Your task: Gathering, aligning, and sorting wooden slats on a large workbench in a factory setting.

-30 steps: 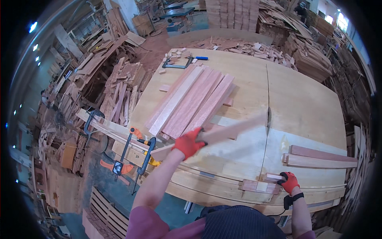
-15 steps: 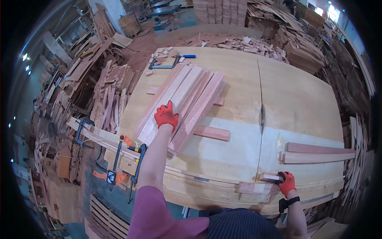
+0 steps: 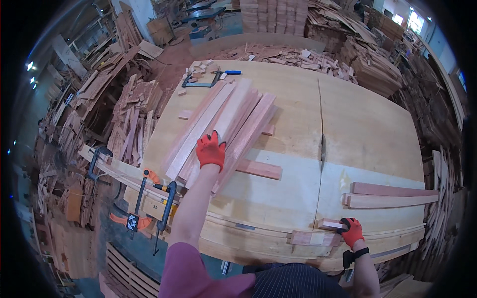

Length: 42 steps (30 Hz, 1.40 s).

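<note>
My left hand (image 3: 210,150), in a red glove with dark fingertips, is closed on a pale wooden board (image 3: 234,110) in the stack on the table. This board lies at a slightly different angle from its neighbours. Beside it on the left is another pale board (image 3: 201,130), and on the right a pinkish board (image 3: 246,139). My right hand (image 3: 352,231), gloved alike, grips a short wooden block (image 3: 330,224) at the table's near edge. The block rests beside a wooden strip (image 3: 315,238) fixed along that edge.
Crosswise strips (image 3: 259,169) lie under the stack. Two long strips (image 3: 392,200) are on the right. A C-clamp (image 3: 201,84) and offcuts sit at the far left corner. Clamps (image 3: 166,206) grip the near left edge. A seam (image 3: 321,119) splits the tabletop; lumber piles (image 3: 372,69) surround it.
My left hand has shifted the pale board rightward, parting it from the pale board on its left. My right hand still holds the block. The whole view has shifted slightly.
</note>
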{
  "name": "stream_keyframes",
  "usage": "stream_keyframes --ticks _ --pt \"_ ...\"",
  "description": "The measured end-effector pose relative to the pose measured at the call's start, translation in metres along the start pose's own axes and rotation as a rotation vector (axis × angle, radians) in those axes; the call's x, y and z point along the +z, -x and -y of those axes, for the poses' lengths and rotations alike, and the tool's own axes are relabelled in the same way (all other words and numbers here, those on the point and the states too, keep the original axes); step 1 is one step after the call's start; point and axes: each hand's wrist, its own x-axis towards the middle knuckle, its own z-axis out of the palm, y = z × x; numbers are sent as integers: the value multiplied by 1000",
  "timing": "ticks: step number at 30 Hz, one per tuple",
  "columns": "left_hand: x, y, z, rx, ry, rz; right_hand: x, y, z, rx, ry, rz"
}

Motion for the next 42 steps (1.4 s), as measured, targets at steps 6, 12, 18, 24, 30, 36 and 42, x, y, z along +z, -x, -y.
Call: stream_keyframes --ticks 6,12,18,24,30,36,42 --pt "19 8 -14 40 -176 77 -1 -2 3 7 -6 3" --pt "9 -2 -21 -108 -143 120 -4 3 12 -51 86 -76" --pt "-17 60 -52 275 -184 96 -23 48 25 48 91 -281" --pt "11 51 -28 156 -280 161 -111 118 23 147 -30 84" --pt "-14 49 -48 86 -226 217 -190 209 -65 271 174 815" --pt "-41 39 -31 101 -63 168 -247 185 -165 360 356 805" --pt "-32 91 -6 138 118 -85 -361 16 -140 263 -370 -301"
